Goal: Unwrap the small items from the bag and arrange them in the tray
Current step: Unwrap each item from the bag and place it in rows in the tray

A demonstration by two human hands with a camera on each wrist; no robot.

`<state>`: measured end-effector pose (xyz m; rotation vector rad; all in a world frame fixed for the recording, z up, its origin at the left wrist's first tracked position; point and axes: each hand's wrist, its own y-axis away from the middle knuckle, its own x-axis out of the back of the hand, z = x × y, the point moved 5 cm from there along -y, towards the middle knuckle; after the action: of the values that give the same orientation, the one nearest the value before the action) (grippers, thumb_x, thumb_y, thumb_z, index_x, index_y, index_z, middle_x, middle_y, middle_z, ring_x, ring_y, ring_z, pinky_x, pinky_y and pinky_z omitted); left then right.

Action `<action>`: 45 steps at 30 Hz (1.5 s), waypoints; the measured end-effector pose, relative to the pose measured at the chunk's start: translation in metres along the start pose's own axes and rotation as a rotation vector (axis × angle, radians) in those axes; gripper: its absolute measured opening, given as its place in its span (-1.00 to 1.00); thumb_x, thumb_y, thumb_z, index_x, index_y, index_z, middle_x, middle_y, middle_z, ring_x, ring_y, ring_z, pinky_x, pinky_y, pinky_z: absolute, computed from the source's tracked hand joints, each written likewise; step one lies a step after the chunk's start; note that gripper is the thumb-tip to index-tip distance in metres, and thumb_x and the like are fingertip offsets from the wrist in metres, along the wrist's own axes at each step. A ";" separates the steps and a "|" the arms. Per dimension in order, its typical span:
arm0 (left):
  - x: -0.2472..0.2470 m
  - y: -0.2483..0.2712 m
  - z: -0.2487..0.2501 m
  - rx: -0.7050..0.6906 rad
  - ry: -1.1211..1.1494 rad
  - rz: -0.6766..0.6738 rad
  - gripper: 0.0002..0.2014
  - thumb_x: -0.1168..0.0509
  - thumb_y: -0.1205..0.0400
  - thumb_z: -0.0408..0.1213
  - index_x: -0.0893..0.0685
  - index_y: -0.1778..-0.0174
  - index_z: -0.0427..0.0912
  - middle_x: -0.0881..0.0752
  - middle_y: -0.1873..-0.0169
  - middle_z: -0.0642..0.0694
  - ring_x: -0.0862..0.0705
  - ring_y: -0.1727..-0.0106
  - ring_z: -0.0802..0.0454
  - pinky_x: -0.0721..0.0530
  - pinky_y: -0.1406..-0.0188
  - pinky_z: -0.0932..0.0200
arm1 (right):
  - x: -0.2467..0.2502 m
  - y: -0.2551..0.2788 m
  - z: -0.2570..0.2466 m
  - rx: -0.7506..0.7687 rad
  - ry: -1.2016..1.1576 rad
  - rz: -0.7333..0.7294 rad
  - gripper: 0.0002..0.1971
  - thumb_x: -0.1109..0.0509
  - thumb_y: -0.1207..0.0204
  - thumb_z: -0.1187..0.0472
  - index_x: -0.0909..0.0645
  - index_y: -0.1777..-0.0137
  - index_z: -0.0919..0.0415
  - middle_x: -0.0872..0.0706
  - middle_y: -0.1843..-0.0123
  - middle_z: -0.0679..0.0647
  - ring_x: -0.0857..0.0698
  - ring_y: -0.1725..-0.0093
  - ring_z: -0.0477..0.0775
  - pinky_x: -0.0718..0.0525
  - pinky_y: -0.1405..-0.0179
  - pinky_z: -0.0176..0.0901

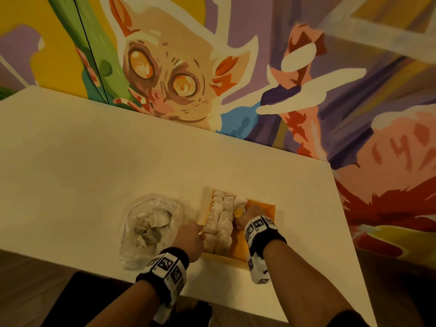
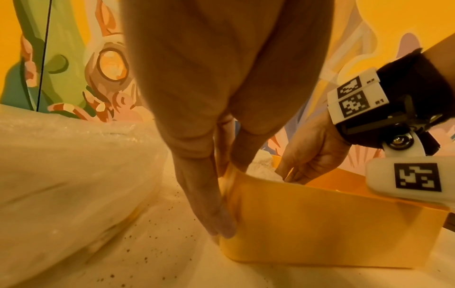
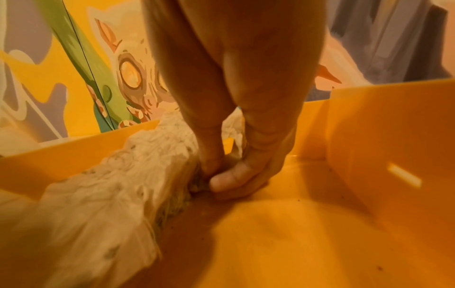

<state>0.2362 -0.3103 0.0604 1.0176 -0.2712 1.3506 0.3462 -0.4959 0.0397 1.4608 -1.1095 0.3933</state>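
Reaching right hand into tray, fingertips down.

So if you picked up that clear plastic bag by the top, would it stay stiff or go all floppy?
Probably floppy: the clear bag looks thin and crumpled, slumped on the table. It might sag unevenly, since the pale lumps inside sit in a loose heap. It seems light for its size, though that is only a guess.

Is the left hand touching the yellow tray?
Touching. In the left wrist view the left hand has straight fingers pressed flat against the outer wall of the yellow tray.
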 end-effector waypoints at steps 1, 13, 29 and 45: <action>0.000 0.001 0.001 -0.004 -0.005 -0.010 -0.60 -0.13 -0.77 -0.22 -0.45 -0.53 -0.23 -0.53 -0.44 -0.21 -0.50 -0.44 -0.13 -0.50 -0.39 0.09 | -0.001 0.000 0.001 0.004 -0.026 -0.004 -0.73 -0.55 -0.42 0.13 -0.75 0.02 0.34 -0.82 0.09 0.16 -0.80 0.10 0.12 -0.69 0.44 -0.22; 0.085 0.044 -0.038 -0.141 0.307 0.297 -0.90 -0.37 -0.61 -0.34 -0.75 0.10 -0.04 -0.76 0.20 0.05 -0.72 0.23 0.11 -0.66 0.21 0.40 | 0.020 0.089 -0.035 0.344 -0.346 0.262 -0.66 -0.40 -0.51 0.26 -0.49 -0.27 0.12 -0.69 -0.10 0.13 -0.68 0.05 0.05 -0.61 0.26 -0.21; 0.092 0.009 -0.080 0.001 -0.958 -0.156 -0.46 -0.34 -0.59 0.09 -0.47 -0.45 -0.02 -0.53 -0.43 -0.10 -0.29 -0.56 -0.21 -0.46 -0.37 -0.04 | -0.137 0.174 -0.105 0.609 -0.053 -0.221 -0.67 -0.38 -0.56 -0.03 -0.66 -0.21 0.14 -0.75 -0.08 0.11 -0.72 -0.05 0.14 -0.58 0.02 -0.18; 0.095 0.005 -0.122 0.242 -0.279 0.071 -0.59 -0.35 -0.61 -0.04 -0.56 -0.23 -0.27 -0.64 -0.20 -0.29 -0.68 -0.14 -0.24 -0.70 0.00 0.00 | -0.116 0.177 -0.092 0.469 -0.728 0.115 -0.32 -0.45 -0.42 -0.08 -0.22 -0.48 -0.09 -0.51 -0.26 0.01 -0.56 -0.18 -0.05 -0.66 -0.24 -0.03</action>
<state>0.2109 -0.1574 0.0587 1.4146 -0.3605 1.3258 0.1808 -0.3393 0.0749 2.0412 -1.7658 0.2027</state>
